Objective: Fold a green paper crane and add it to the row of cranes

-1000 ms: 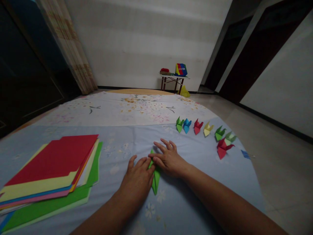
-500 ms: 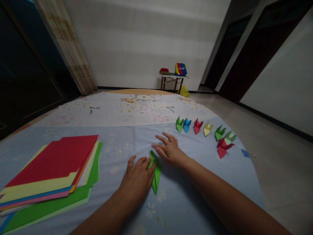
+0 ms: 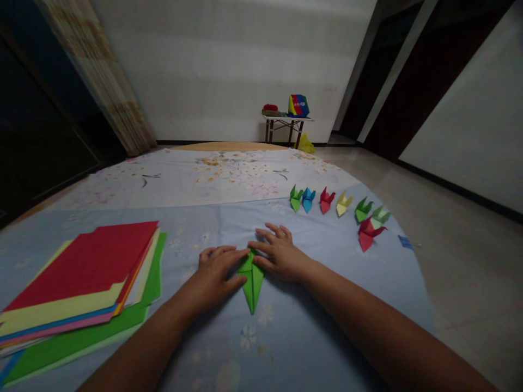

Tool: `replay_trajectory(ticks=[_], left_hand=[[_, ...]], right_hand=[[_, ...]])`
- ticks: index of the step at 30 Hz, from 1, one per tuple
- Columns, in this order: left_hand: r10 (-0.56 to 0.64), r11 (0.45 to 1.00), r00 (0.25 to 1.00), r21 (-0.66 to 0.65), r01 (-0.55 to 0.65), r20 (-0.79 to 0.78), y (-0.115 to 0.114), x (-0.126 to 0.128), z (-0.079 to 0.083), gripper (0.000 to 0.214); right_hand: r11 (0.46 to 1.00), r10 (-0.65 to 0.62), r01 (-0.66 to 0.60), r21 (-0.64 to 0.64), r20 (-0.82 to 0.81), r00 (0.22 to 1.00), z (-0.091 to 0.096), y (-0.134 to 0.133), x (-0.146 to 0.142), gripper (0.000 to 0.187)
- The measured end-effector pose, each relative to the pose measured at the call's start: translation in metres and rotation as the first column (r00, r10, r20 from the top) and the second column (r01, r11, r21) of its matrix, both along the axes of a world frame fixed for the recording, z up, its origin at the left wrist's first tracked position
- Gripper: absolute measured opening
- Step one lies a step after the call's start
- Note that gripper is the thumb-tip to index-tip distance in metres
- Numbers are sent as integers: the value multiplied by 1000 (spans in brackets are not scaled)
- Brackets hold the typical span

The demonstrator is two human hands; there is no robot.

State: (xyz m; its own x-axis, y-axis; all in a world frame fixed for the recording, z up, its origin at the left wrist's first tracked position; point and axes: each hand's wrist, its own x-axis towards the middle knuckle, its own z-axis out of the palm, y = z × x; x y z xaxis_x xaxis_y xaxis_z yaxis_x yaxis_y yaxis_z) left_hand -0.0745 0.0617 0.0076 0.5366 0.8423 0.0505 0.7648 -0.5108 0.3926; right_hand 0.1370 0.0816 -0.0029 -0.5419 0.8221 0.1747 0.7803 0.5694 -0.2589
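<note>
A folded green origami paper (image 3: 252,288), kite-shaped with a centre seam and a point toward me, lies flat on the blue tablecloth between my hands. My left hand (image 3: 216,272) holds its left side, index fingertip near the top and thumb on the left edge. At the upper right edge, the thumb and index finger of my right hand (image 3: 281,255) hold the paper, the other fingers stretched away. The fingertips hide part of its top end.
A stack of coloured paper sheets (image 3: 90,267) lies at the left. Several folded paper cranes stand in a row at the right, with a red crane (image 3: 369,233) nearest me. A blue clip (image 3: 405,242) sits at the table's right edge. A small side table (image 3: 286,117) stands by the wall.
The green paper now shows a wider kite shape. My left hand has shifted off its middle to the left edge, and my right fingers have come down onto its top. The view has tilted slightly.
</note>
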Motion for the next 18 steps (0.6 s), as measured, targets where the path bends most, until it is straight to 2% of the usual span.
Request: replay_trajectory(ticks=[3, 6, 9, 13, 18], left_hand=[[-12, 1000, 1000, 17, 12, 13, -1, 1, -3, 41], [-36, 999, 999, 28, 35, 15, -2, 0, -6, 36], [-40, 999, 999, 33, 40, 2, 1, -3, -8, 39], [-56, 997, 998, 51, 57, -19, 5, -5, -10, 43], [-80, 994, 996, 74, 83, -50, 6, -3, -10, 45]], right_hand=[[997, 11, -4, 79, -89, 996, 6, -9, -3, 32], [993, 97, -90, 71, -103, 990, 7, -16, -5, 23], [988, 151, -146, 53, -110, 982, 2, -20, -4, 22], [985, 165, -159, 61, -120, 979, -7, -22, -3, 22], [977, 201, -192, 96, -95, 975, -10, -25, -6, 27]])
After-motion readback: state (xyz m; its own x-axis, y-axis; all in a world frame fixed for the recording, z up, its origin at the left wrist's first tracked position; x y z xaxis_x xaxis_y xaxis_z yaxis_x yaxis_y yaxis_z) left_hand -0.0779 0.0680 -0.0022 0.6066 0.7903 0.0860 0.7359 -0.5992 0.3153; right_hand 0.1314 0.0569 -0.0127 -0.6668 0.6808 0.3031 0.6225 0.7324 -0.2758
